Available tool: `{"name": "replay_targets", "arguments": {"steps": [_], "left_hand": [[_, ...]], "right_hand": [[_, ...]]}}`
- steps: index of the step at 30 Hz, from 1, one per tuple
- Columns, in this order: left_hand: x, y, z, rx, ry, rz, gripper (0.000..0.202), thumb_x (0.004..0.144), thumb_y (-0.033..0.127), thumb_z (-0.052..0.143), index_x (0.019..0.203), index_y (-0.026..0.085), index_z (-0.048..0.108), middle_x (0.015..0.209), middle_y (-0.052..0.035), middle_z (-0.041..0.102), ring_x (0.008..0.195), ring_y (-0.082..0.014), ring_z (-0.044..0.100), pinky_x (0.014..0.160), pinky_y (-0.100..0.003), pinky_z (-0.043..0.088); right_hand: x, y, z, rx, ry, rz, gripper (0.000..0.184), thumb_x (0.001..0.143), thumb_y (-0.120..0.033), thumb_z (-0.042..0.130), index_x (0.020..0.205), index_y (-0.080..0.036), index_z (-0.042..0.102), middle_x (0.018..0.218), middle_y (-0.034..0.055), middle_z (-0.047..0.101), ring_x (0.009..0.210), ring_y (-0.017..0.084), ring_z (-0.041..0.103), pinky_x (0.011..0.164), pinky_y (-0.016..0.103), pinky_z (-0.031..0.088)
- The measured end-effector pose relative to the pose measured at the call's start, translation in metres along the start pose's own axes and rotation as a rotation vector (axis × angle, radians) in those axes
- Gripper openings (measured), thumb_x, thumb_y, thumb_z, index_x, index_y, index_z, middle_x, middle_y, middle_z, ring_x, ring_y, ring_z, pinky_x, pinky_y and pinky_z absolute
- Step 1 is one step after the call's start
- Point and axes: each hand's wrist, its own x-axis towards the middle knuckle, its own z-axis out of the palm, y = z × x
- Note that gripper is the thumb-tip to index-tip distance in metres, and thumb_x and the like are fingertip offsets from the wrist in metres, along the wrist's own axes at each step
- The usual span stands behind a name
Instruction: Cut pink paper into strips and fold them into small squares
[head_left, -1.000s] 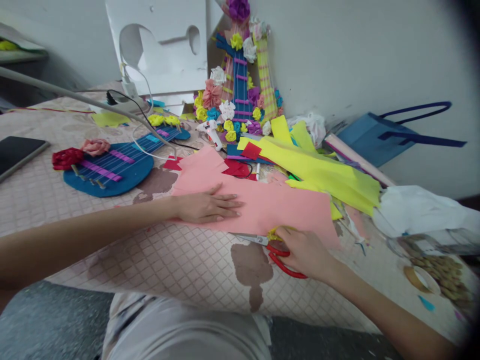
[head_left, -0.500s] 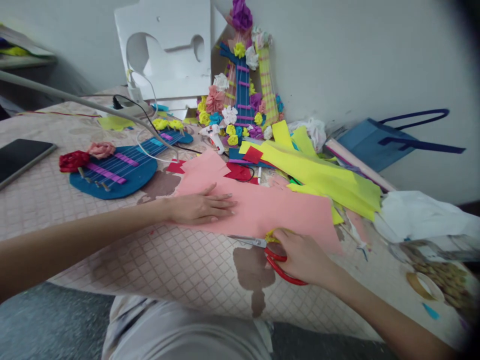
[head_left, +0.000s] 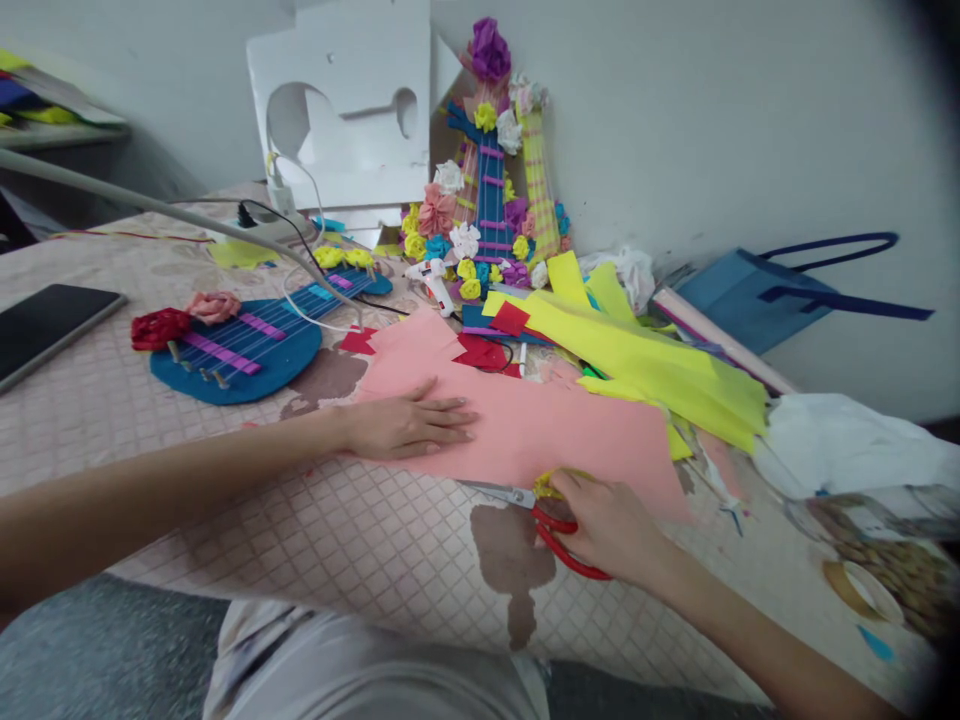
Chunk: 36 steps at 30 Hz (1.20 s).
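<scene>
Room was left along the near edge of the counter (head_left: 375, 550); beyond the pink sheet (head_left: 570, 425), the way was obstructed by a glue gun (head_left: 433, 285) and yellow sheets (head_left: 645, 350), leftward by a blue guitar (head_left: 289, 358).

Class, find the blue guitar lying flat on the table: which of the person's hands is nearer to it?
Left. The left hand, resting on the pink sheet, lies to the right of the guitar; the right hand, holding scissors, is farther right.

A grey wall (head_left: 675, 120) stands behind the diamond-patterned table (head_left: 390, 540), above a dark floor (head_left: 150, 640).
</scene>
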Motion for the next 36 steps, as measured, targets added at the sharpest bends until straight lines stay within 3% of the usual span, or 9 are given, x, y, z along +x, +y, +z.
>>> {"name": "replay_targets", "arguments": {"steps": [9,17,23,33,36], "left_hand": [[0.001,-0.003,-0.006,-0.057,-0.022,-0.040,0.045,0.099,0.032,0.030,0.144,0.033,0.028,0.153,0.0001,0.024,0.142,-0.0172,0.020,0.115,-0.043,-0.005],[0.001,-0.003,-0.004,0.009,-0.042,-0.040,0.044,0.100,0.032,0.025,0.145,0.032,0.027,0.154,-0.0012,0.021,0.142,-0.0166,0.018,0.114,-0.044,-0.009],[0.001,-0.005,-0.002,0.046,-0.039,-0.026,0.045,0.099,0.032,0.029,0.145,0.030,0.028,0.153,-0.0022,0.021,0.143,-0.0163,0.016,0.115,-0.043,-0.008],[-0.007,-0.006,-0.012,-0.079,0.051,-0.045,0.044,0.098,0.032,0.034,0.142,0.032,0.033,0.153,-0.0005,0.023,0.141,-0.0200,0.020,0.114,-0.046,-0.009],[-0.011,-0.006,-0.012,-0.080,0.017,-0.046,0.044,0.098,0.032,0.032,0.143,0.031,0.032,0.152,-0.0015,0.025,0.141,-0.0187,0.022,0.115,-0.044,-0.008]], "right_hand": [[0.003,-0.010,-0.003,0.057,0.013,0.025,0.049,0.067,-0.051,0.072,0.101,-0.020,0.055,0.097,0.0066,0.067,0.088,0.026,0.064,0.068,0.031,0.042],[0.013,-0.018,-0.002,0.029,0.018,-0.017,0.046,0.071,-0.051,0.070,0.101,-0.019,0.055,0.095,0.0063,0.067,0.088,0.026,0.064,0.067,0.030,0.042],[0.010,-0.015,-0.001,-0.006,-0.017,-0.043,0.030,0.077,-0.040,0.065,0.097,-0.019,0.056,0.091,0.0056,0.068,0.082,0.024,0.065,0.062,0.029,0.041],[0.009,-0.019,-0.001,0.025,0.025,0.009,0.046,0.070,-0.050,0.069,0.100,-0.020,0.055,0.096,0.0079,0.068,0.087,0.026,0.064,0.067,0.030,0.042],[0.013,-0.023,-0.003,0.023,0.016,0.014,0.045,0.069,-0.052,0.069,0.098,-0.020,0.055,0.094,0.0072,0.068,0.084,0.026,0.065,0.065,0.030,0.042]]}}
